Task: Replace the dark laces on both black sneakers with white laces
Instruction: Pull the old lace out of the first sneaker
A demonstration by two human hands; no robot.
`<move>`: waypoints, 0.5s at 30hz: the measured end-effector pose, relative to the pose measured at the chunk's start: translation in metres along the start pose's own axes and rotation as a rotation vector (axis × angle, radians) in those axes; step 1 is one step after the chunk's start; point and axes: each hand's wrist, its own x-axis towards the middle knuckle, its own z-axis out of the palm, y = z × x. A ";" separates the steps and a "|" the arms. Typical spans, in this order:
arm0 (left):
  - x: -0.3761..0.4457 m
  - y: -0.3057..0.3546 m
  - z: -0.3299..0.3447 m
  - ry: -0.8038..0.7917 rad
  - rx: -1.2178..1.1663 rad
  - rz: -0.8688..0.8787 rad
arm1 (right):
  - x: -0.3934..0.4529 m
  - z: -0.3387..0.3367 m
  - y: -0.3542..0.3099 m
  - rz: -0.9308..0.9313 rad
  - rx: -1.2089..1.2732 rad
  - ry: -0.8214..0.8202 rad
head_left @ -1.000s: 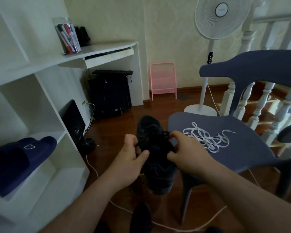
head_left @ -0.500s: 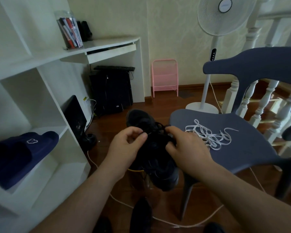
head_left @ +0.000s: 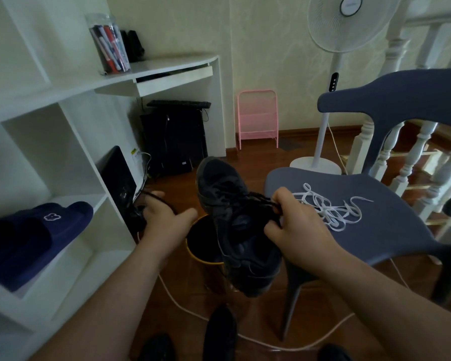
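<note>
A black sneaker (head_left: 235, 225) hangs in front of me, toe pointing away. My right hand (head_left: 294, 225) grips its right side and pinches the dark lace (head_left: 263, 201) at the eyelets. My left hand (head_left: 164, 217) is off to the left of the shoe, holding a strand of dark lace that runs across its fingers. White laces (head_left: 328, 207) lie in a loose tangle on the blue chair seat (head_left: 391, 225) to the right. A second dark shoe (head_left: 220, 332) lies on the floor below.
A yellow-rimmed bin (head_left: 201, 246) stands under the sneaker. White shelving (head_left: 71, 157) with a navy slipper (head_left: 31, 238) fills the left. A desk (head_left: 167, 71), a pink rack (head_left: 258, 115), a standing fan (head_left: 323, 142), a stair railing (head_left: 414, 162) and a white cable (head_left: 182, 306) surround me.
My left hand has pulled away from the sneaker to the left, drawing a strand of dark lace out with it. My right hand still holds the shoe.
</note>
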 end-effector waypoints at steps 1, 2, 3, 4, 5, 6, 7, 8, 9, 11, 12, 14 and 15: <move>0.000 0.002 0.000 0.051 -0.052 0.008 | 0.000 0.001 0.000 0.012 -0.014 0.003; -0.001 0.005 -0.001 0.085 -0.093 0.002 | 0.000 0.002 -0.001 0.026 -0.029 0.004; -0.001 0.007 -0.001 0.113 -0.123 -0.014 | 0.000 0.004 -0.001 0.036 -0.047 0.008; -0.002 0.008 0.000 0.143 -0.123 -0.022 | -0.001 0.006 -0.001 0.037 -0.064 0.014; -0.002 0.009 0.001 0.184 -0.093 -0.001 | 0.000 0.008 -0.001 0.035 -0.076 0.016; -0.003 0.009 0.001 0.237 -0.039 0.040 | -0.001 0.009 -0.001 0.032 -0.083 0.016; -0.002 0.010 0.000 0.286 0.007 0.084 | -0.001 0.010 0.000 0.034 -0.081 0.013; -0.002 0.010 -0.002 0.313 0.019 0.107 | -0.002 0.011 0.001 0.037 -0.069 0.010; 0.002 0.008 -0.005 0.304 -0.009 0.099 | -0.002 0.011 0.001 0.040 -0.050 0.008; 0.011 0.004 -0.010 0.228 -0.130 -0.007 | -0.003 0.011 0.004 0.043 -0.016 0.019; 0.015 0.002 -0.014 0.185 -0.202 -0.072 | -0.003 0.011 0.004 0.048 -0.001 0.025; 0.015 0.001 -0.015 0.095 -0.333 -0.144 | -0.002 0.008 0.004 0.081 0.034 0.020; 0.012 0.001 -0.014 0.046 -0.358 -0.123 | -0.002 0.007 0.003 0.102 0.058 0.017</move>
